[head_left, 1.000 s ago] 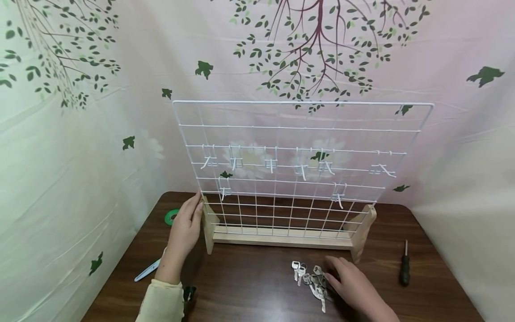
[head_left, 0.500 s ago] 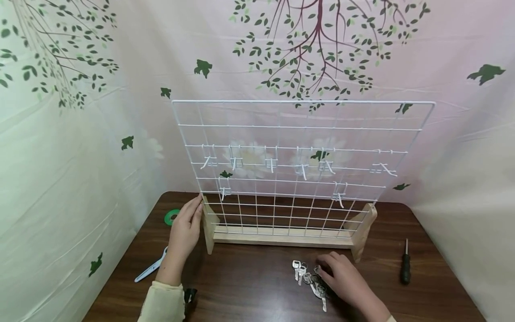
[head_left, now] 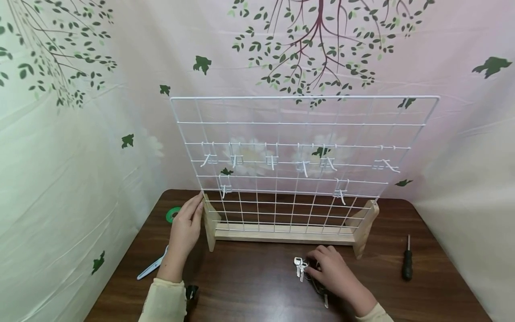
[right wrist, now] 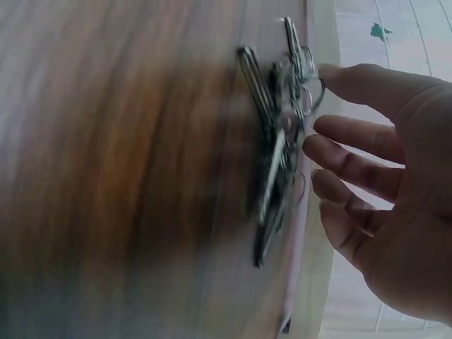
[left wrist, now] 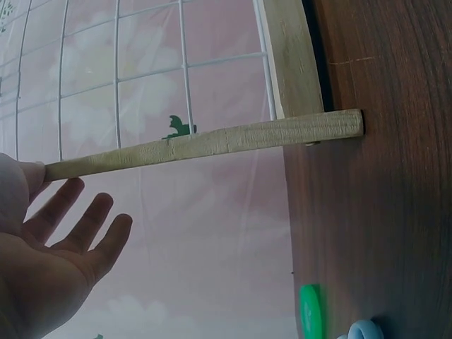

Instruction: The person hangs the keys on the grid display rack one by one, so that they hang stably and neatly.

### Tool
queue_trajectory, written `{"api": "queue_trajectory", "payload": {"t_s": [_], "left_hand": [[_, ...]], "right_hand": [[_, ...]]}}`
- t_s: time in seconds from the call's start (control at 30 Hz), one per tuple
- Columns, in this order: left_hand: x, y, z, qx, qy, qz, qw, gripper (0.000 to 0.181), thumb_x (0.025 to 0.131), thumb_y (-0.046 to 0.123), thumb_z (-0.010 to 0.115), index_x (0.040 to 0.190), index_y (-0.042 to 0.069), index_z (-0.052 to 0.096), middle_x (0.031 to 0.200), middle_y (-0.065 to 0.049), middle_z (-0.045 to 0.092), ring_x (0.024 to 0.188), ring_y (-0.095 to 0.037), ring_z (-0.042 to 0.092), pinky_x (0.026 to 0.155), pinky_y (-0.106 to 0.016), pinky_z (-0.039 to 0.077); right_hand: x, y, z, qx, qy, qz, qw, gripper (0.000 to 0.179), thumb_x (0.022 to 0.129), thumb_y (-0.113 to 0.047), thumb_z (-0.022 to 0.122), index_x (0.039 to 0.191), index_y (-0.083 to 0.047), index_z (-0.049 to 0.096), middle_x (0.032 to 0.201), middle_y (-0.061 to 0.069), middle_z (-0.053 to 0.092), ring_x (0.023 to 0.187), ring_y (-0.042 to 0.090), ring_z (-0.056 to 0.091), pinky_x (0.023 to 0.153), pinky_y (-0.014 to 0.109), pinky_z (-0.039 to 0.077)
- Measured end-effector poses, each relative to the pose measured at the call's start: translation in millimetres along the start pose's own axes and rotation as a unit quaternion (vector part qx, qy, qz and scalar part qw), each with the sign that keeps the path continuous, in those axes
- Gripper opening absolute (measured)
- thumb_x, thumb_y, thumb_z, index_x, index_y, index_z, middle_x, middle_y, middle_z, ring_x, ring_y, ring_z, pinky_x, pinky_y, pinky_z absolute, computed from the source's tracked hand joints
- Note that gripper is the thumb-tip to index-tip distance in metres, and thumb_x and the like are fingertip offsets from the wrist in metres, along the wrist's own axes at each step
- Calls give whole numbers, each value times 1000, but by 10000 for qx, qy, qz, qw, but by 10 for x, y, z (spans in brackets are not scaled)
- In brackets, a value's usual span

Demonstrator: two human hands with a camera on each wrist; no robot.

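A white wire grid rack [head_left: 277,123] stands in a wooden base with two side pieces. My left hand [head_left: 186,228] is at the top of the left wooden side piece [left wrist: 212,143], its end held at the thumb while other fingers spread below it. My right hand [head_left: 334,273] is over a bunch of keys [right wrist: 279,134] on the table, partly covering them in the head view. In the right wrist view its fingers are loosely bent, with the thumb tip right at a key ring [right wrist: 316,97]. Two bright keys [head_left: 299,268] show left of that hand.
Several white hooks [head_left: 271,162] hang on the grid. A screwdriver [head_left: 407,264] lies at the right. At the left are a green tape roll [head_left: 172,214] and light blue scissors [head_left: 150,269]. A small black object [head_left: 192,292] sits near the left sleeve. A printed curtain surrounds the table.
My right hand has moved left across the keys, covering more of the bunch. My left hand stays at the rack's side piece. The head view has shifted slightly.
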State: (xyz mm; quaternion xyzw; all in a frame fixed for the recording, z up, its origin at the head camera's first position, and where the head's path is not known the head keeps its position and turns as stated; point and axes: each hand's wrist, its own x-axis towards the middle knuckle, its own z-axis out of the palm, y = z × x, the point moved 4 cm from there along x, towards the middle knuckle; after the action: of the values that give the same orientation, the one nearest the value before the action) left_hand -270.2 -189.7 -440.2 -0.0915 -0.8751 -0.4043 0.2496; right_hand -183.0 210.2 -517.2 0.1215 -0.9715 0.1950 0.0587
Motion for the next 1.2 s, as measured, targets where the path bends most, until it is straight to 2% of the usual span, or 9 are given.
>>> {"api": "queue_trajectory", "payload": {"t_s": [0.2,0.57,0.7,0.9,1.07,1.2], "left_hand": [[0,10,-5,51,-18,43,10000,42,114,21,55,153,9,60,151,-18,64,141,-42,61,115,-61,52],[10,5,0,66,41,114,9999,41,113,20,56,152,8,61,150,-18,65,139,-41,63,113,-59,54],[3,4,2,57,34,128,9999,41,113,20,55,153,9,60,150,-18,65,139,-41,63,112,-59,54],[-5,8,5,80,-9,171,9998,42,113,20,55,154,11,59,149,-17,65,138,-40,64,110,-59,56],[0,13,4,94,-31,164,9998,42,114,21,54,154,10,59,150,-17,65,139,-40,64,111,-59,55],[-6,10,1,70,-45,106,9999,42,114,21,54,154,10,58,150,-17,65,138,-40,64,111,-58,55]], "right_hand": [[51,-8,81,51,-221,300,9993,28,84,-36,91,98,-17,75,93,-8,64,89,12,48,79,33,42],[130,39,95,495,-585,766,9941,29,88,-30,88,78,-21,63,81,-10,59,82,13,43,76,31,32],[128,51,91,628,-622,809,9928,27,90,-23,85,74,-23,64,76,-12,58,80,11,42,75,30,30],[105,37,30,459,-507,712,9951,23,92,-15,79,75,-25,67,72,-15,59,78,9,44,76,31,29],[97,0,-54,358,-361,551,9972,21,94,-17,81,81,-27,68,74,-17,62,79,6,49,77,31,36],[90,-53,-128,357,-256,446,9980,20,95,-17,81,82,-28,69,73,-18,60,77,4,49,74,28,40]]}}
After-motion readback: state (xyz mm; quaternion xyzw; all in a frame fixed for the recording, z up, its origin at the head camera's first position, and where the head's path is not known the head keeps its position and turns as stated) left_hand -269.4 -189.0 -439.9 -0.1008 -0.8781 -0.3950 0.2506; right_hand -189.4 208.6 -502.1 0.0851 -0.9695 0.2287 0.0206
